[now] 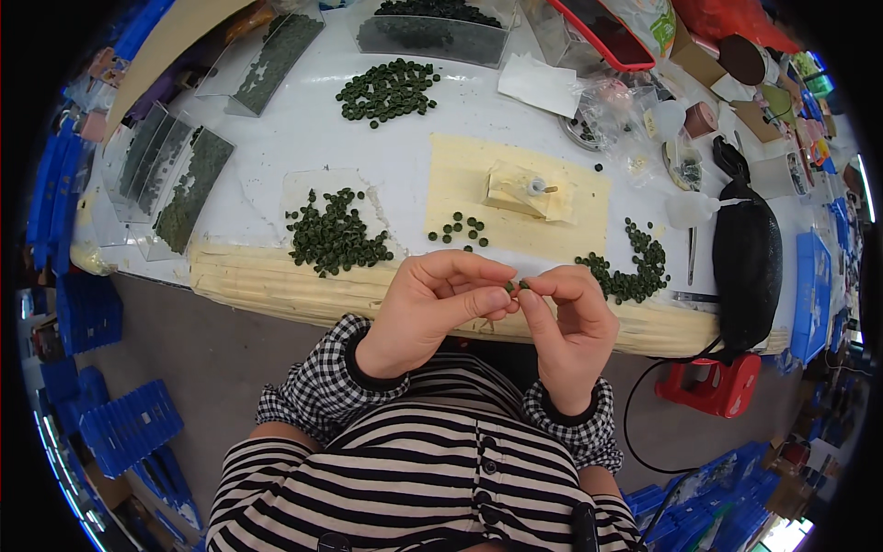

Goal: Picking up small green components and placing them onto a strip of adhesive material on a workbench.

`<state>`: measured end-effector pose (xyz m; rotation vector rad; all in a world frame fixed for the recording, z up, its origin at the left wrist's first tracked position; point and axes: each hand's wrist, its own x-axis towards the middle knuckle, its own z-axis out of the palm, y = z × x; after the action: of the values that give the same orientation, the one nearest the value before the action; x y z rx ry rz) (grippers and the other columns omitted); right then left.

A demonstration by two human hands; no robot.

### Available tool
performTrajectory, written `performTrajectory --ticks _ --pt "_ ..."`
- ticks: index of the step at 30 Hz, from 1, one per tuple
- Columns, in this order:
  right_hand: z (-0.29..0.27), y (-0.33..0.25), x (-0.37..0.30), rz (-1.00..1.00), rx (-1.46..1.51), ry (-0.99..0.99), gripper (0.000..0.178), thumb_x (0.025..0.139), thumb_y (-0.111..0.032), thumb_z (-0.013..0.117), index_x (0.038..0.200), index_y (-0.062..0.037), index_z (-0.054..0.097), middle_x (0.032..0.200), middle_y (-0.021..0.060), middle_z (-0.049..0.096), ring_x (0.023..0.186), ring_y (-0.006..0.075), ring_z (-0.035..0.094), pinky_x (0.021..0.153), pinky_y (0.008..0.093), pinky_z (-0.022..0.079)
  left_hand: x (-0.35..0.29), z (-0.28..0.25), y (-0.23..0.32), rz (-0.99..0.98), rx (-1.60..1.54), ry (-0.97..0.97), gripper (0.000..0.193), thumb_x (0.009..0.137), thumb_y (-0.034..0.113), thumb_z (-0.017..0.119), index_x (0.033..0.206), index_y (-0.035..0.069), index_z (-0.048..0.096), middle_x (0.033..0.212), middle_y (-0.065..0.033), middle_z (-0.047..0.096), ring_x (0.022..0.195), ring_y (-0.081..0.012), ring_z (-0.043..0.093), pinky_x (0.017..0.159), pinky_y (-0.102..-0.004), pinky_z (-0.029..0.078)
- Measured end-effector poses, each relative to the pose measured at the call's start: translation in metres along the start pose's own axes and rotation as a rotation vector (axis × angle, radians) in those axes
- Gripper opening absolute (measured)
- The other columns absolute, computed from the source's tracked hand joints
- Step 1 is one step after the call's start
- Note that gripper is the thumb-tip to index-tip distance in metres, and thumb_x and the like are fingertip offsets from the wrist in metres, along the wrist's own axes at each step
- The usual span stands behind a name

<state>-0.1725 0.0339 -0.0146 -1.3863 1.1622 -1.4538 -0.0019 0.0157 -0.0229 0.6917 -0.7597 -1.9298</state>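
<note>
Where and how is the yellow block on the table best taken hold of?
The yellow block probably suits a hold on two opposite sides, from above: its body is boxy and apart from the green pieces, while the small fitting on top looks too narrow.

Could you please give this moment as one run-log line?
left hand: pinching at small green pieces | right hand: pinching beside left | green pile: beyond left hand | block: on yellow sheet

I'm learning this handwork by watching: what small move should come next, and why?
Perhaps ease the right hand slightly toward the left hand: the left seems to pinch one small green piece, the right a darker piece, and these sit side by side, though whether they touch is too small to tell.
</note>
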Motion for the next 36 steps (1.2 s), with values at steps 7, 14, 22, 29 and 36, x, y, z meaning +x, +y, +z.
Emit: performTrajectory --ticks 7,14,22,29,36 --pt "0.002 -0.008 0.001 -0.133 -0.218 0.026 0.014 0.076 0.008 0.072 0.088 0.0021 0.069 0.085 0.0097 0.065 0.077 0.0168 0.062 0.068 0.0254 0.048 -0.001 0.002 -0.004 0.131 0.113 0.028 0.019 0.087 -0.007 0.065 0.105 -0.005 0.067 0.098 -0.0122 0.07 0.09 -0.0147 0.068 0.081 -0.0247 0.057" --pt "0.003 -0.008 -0.001 -0.112 -0.182 0.012 0.015 0.077 0.008 0.071 0.092 0.0029 0.07 0.085 0.011 0.065 0.077 0.0167 0.062 0.068 0.0247 0.048 -0.002 0.007 -0.004 0.298 0.261 0.05 0.02 0.084 -0.011 0.066 0.103 -0.006 0.067 0.1 -0.0121 0.069 0.09 -0.0157 0.068 0.083 -0.0251 0.057" --pt "0.004 -0.012 -0.006 -0.113 -0.206 -0.039 0.021 0.079 0.009 0.07 0.099 0.0035 0.071 0.086 0.0112 0.065 0.077 0.0168 0.062 0.068 0.0243 0.049 0.001 0.003 0.002 0.493 0.675 0.052 0.022 0.08 -0.016 0.066 0.098 -0.004 0.071 0.097 -0.015 0.07 0.089 -0.0171 0.067 0.078 -0.0262 0.055" --pt "0.001 -0.009 -0.005 -0.169 -0.241 -0.039 0.022 0.079 0.009 0.069 0.1 0.0032 0.071 0.086 0.011 0.065 0.076 0.0164 0.061 0.067 0.024 0.049 0.0 0.014 0.005 0.207 0.23 0.148 0.017 0.084 -0.007 0.068 0.101 -0.004 0.07 0.095 -0.0116 0.07 0.088 -0.0131 0.067 0.077 -0.023 0.055" --pt "0.0 -0.009 -0.003 -0.177 -0.222 -0.065 0.023 0.078 0.009 0.07 0.1 0.0028 0.071 0.084 0.0102 0.065 0.074 0.017 0.061 0.065 0.0244 0.048 0.002 0.005 0.001 0.368 0.459 0.065 0.016 0.084 -0.009 0.066 0.1 -0.005 0.07 0.096 -0.013 0.07 0.088 -0.0143 0.068 0.078 -0.024 0.056"
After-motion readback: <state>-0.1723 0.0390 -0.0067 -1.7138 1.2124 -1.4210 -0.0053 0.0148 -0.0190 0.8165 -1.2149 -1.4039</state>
